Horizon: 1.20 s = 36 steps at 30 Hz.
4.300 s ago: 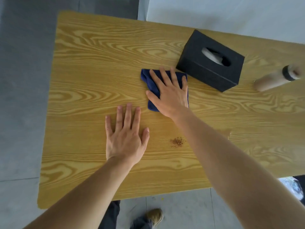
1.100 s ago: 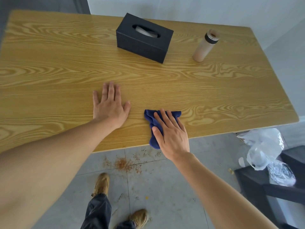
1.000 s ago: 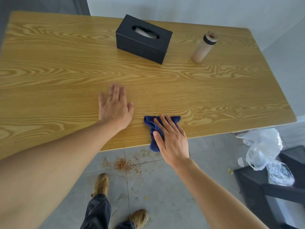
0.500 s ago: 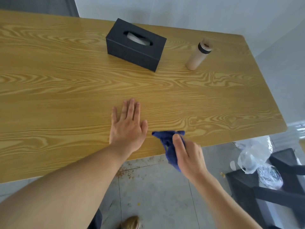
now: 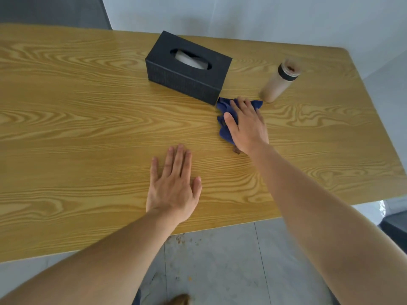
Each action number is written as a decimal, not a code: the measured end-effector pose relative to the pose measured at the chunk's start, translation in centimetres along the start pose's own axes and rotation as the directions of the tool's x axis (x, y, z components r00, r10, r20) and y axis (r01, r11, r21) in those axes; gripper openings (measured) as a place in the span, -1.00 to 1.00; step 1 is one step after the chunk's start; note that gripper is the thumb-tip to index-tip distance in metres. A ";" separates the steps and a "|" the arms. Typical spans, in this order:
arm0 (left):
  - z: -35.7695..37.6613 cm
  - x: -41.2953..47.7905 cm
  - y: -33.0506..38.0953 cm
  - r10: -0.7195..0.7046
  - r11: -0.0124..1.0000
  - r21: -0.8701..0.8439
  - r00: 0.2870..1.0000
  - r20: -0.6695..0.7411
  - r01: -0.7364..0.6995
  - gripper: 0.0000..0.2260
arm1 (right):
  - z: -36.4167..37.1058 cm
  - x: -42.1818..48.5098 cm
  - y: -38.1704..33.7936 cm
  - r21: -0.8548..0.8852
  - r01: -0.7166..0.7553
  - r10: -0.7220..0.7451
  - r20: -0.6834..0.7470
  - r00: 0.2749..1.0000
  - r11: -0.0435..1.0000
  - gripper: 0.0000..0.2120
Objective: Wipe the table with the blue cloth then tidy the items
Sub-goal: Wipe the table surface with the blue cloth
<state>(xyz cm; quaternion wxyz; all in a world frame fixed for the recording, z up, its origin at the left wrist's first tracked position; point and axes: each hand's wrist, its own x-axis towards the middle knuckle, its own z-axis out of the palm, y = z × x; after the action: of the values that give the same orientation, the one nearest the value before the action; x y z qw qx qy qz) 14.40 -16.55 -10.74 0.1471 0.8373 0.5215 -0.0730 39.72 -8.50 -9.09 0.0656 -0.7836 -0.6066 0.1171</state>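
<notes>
The blue cloth [image 5: 224, 111] lies crumpled on the wooden table [image 5: 88, 128], right in front of the black tissue box [image 5: 187, 69] and left of the beige bottle [image 5: 278, 81]. My right hand [image 5: 247, 124] presses flat on the cloth, fingers spread over it. A small brown smear [image 5: 237, 150] shows on the table just below that wrist. My left hand [image 5: 174, 186] rests flat on the bare wood nearer the front edge, fingers apart, holding nothing.
Brown crumbs [image 5: 187, 239] lie scattered on the grey floor below the table's front edge. A dark piece of furniture [image 5: 394, 225] stands at the right, beside the table's right end. A white wall runs behind the table.
My right hand has carried the cloth from the front edge up to the spot between the tissue box and the bottle. My left hand stays flat on the table.
</notes>
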 end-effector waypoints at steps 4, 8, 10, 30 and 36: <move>0.0 -0.1 0.0 -0.007 1.000 0.007 1.000 -0.005 0.007 -0.34 | 0.7 0.5 0.3 -0.065 -0.006 0.010 0.055 0.998 0.998 -0.32; 0.1 0.0 0.0 -0.012 1.000 0.015 1.000 -0.015 0.012 -0.33 | 0.5 -0.4 0.0 -0.102 0.006 0.001 0.069 0.998 0.995 -0.31; 0.1 -0.1 0.1 -0.014 1.000 0.016 1.000 -0.016 0.014 -0.33 | 0.5 -1.4 0.1 -0.096 0.007 0.001 0.078 0.997 0.995 -0.32; 0.2 -0.2 0.3 -0.044 0.998 0.034 0.997 -0.069 0.047 -0.34 | 3.0 -17.1 1.6 -0.058 0.078 -0.077 0.028 0.997 0.995 -0.38; 0.1 -0.2 0.2 -0.039 0.999 0.029 0.997 -0.069 0.041 -0.34 | 3.9 -21.1 1.8 -0.008 0.094 -0.095 -0.059 0.994 0.996 -0.45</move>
<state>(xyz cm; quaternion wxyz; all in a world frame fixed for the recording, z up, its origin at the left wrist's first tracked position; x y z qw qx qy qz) 14.52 -16.89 -10.76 0.1148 0.8309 0.5417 -0.0550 35.38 -29.49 -11.11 0.0871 -0.7573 -0.6411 0.0890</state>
